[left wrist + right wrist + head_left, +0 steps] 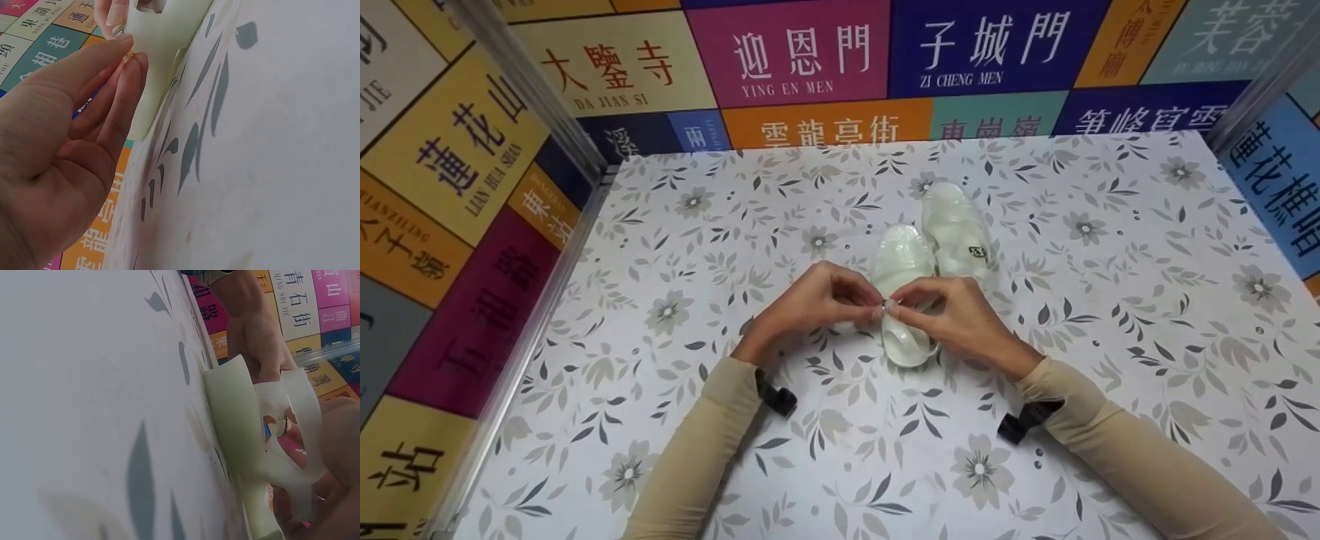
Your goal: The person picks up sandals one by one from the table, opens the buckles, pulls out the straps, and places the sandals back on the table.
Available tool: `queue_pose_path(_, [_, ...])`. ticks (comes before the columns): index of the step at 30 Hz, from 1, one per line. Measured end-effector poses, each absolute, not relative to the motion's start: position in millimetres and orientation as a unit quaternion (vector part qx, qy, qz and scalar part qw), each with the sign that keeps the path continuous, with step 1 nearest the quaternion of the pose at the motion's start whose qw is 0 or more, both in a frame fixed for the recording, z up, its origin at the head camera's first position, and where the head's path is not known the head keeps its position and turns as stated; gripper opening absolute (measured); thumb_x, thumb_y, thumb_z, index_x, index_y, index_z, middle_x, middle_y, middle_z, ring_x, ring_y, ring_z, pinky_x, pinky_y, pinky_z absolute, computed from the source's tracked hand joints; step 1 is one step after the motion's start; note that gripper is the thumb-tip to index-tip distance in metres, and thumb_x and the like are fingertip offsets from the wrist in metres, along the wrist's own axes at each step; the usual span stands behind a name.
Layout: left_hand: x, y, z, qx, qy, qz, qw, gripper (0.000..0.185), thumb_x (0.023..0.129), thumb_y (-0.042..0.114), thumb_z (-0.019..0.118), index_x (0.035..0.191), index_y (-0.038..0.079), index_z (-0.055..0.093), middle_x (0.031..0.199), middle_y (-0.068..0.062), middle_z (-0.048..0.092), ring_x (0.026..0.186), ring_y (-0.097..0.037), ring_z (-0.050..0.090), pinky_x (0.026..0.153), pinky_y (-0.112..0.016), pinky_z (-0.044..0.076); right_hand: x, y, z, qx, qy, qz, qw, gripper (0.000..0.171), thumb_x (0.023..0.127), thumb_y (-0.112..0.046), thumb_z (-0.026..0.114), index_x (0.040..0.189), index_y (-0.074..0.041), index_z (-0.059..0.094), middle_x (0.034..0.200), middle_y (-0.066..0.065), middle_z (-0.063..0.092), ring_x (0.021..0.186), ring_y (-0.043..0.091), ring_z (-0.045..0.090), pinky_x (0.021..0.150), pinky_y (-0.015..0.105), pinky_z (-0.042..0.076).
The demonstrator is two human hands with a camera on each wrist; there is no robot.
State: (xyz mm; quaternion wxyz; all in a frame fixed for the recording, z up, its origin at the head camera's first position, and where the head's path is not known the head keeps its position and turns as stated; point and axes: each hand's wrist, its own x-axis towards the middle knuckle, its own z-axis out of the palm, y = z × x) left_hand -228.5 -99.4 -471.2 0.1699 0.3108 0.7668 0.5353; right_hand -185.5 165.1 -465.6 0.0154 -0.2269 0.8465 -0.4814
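A pale, translucent greenish-white sandal point(907, 349) lies on the patterned tabletop, its straps standing up between both hands in the head view. My left hand point(825, 296) comes in from its left side, thumb and fingertips pinching a small part of the strap, with a bit of metal showing there. From the other side, my right hand point(960, 311) pinches the strap at the same spot, the two sets of fingertips nearly meeting. The right wrist view shows the sandal's curved straps point(306, 422) close up, partly covering the right fingers.
A matching sandal point(956, 229) lies just behind and to the right, a small dark mark on its side. The white tabletop point(675, 405) has a grey leaf-and-flower print. Panels with colourful lettered blocks point(802, 52) stand at the back and sides.
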Motion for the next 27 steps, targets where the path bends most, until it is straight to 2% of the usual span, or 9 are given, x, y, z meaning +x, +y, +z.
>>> queue_pose_path(4, [-227, -96, -472, 0.312, 0.758, 0.545, 0.176, 0.022, 0.093, 0.021, 0.089, 0.113, 0.014, 0.082, 0.105, -0.004, 0.082, 0.096, -0.020, 0.080, 0.088, -0.034, 0.067, -186, 164, -466, -0.237, 0.842, -0.485, 0.012, 0.019, 0.098, -0.037, 0.083, 0.110, -0.022, 0.083, 0.100, -0.009, 0.083, 0.083, 0.011, 0.077, 0.076, 0.028, 0.064])
queue_pose_path(10, [-226, -92, -475, 0.320, 0.759, 0.544, 0.160, 0.020, 0.095, 0.028, 0.087, 0.112, 0.018, 0.082, 0.109, -0.001, 0.081, 0.095, -0.020, 0.080, 0.075, -0.028, 0.063, -186, 164, -468, -0.252, 0.838, -0.483, 0.009, 0.016, 0.099, -0.031, 0.081, 0.110, -0.019, 0.081, 0.102, -0.007, 0.082, 0.088, 0.011, 0.076, 0.079, 0.027, 0.063])
queue_pose_path(14, [-226, -91, -476, 0.324, 0.765, 0.538, 0.143, 0.020, 0.095, 0.029, 0.087, 0.111, 0.018, 0.083, 0.106, 0.001, 0.082, 0.090, -0.019, 0.080, 0.071, -0.026, 0.061, -186, 163, -468, -0.260, 0.844, -0.470, 0.010, 0.015, 0.100, -0.026, 0.080, 0.110, -0.016, 0.078, 0.104, -0.004, 0.081, 0.092, 0.012, 0.075, 0.084, 0.029, 0.062])
queue_pose_path(23, [-225, -89, -474, 0.323, 0.764, 0.541, 0.139, 0.017, 0.094, 0.027, 0.087, 0.107, 0.018, 0.084, 0.103, 0.000, 0.083, 0.086, -0.020, 0.079, 0.071, -0.027, 0.061, -185, 163, -468, -0.269, 0.854, -0.445, 0.006, 0.015, 0.103, -0.025, 0.077, 0.111, -0.013, 0.074, 0.107, -0.001, 0.079, 0.096, 0.014, 0.074, 0.091, 0.037, 0.061])
queue_pose_path(27, [-225, -88, -473, 0.320, 0.763, 0.542, 0.143, 0.015, 0.094, 0.024, 0.088, 0.107, 0.017, 0.083, 0.103, 0.000, 0.083, 0.088, -0.019, 0.080, 0.072, -0.027, 0.063, -185, 164, -467, -0.278, 0.851, -0.444, 0.008, 0.014, 0.104, -0.023, 0.075, 0.113, -0.012, 0.071, 0.108, -0.001, 0.079, 0.099, 0.016, 0.076, 0.101, 0.042, 0.057])
